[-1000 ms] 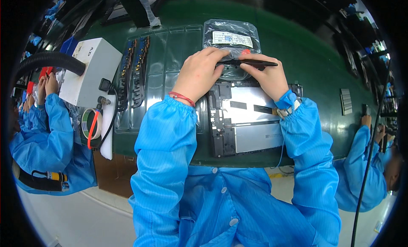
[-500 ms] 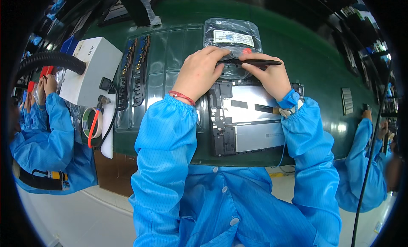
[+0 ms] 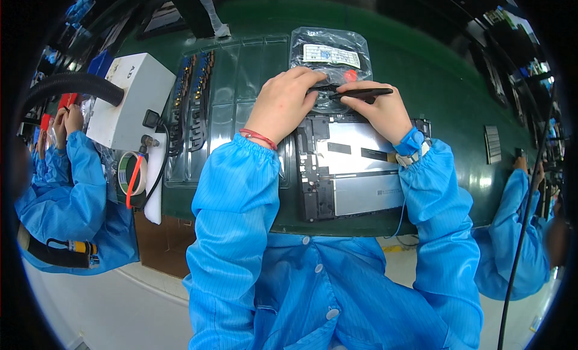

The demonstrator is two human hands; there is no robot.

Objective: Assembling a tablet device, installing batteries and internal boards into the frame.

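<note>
My left hand (image 3: 284,103) is closed in a pinch, its fingertips on a small dark part (image 3: 321,88) too small to make out. My right hand (image 3: 379,112) grips a pair of black tweezers (image 3: 368,93), held almost level with the tips pointing left at that part. Both hands meet over the near end of a clear plastic bag (image 3: 330,40) with a white label and a red dot. Just below them lies an opened tablet-like device (image 3: 352,193) with a silver plate and black frame. Its upper right corner is partly behind my right wrist.
To the left, a clear plastic tray (image 3: 241,64) holds rows of dark flex-cable parts (image 3: 198,103). Beyond it stand a white box (image 3: 129,97) with a black hose and a tape roll (image 3: 129,172). A small pale strip block (image 3: 492,144) lies right. Co-workers in blue sit on both sides.
The tweezers in my right hand have shifted slightly left and changed angle, tips closer to my left fingertips. My left hand stays nearly in place.
</note>
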